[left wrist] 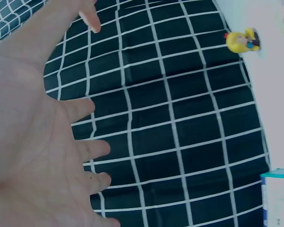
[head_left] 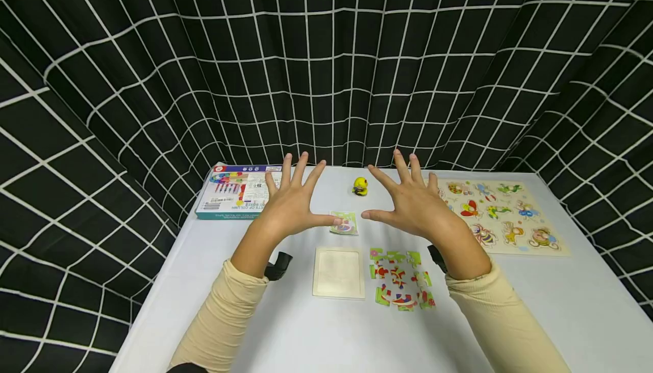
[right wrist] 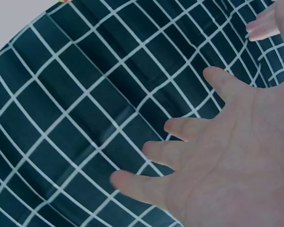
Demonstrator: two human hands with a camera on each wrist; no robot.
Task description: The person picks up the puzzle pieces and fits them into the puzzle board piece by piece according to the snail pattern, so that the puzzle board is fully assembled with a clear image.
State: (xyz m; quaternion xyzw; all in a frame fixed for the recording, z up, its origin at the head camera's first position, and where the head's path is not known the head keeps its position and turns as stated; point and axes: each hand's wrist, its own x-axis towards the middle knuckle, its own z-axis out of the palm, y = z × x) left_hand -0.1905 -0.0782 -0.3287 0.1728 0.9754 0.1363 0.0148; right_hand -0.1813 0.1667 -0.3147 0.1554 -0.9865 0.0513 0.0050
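Observation:
Above the white table, my left hand (head_left: 292, 206) is held up with fingers spread and nothing in it. Its thumb overlaps a small picture card (head_left: 348, 227) in the head view. Also empty, my right hand (head_left: 412, 204) is spread wide, its thumb pointing toward the left one. Below the hands lies a pale square puzzle tray (head_left: 339, 274) with a raised rim. Several loose jigsaw pieces (head_left: 398, 274), green and red, are laid out right of the tray. Both palms, the left (left wrist: 33, 142) and the right (right wrist: 232, 156), show in the wrist views.
A small yellow toy figure (head_left: 360, 186) stands toward the back. At the back left lies a flat printed box (head_left: 229, 191), partly behind the left fingers. A wooden board with insect pictures (head_left: 520, 249) lies at the right. Black curtains with white grid lines (head_left: 347, 78) surround the table.

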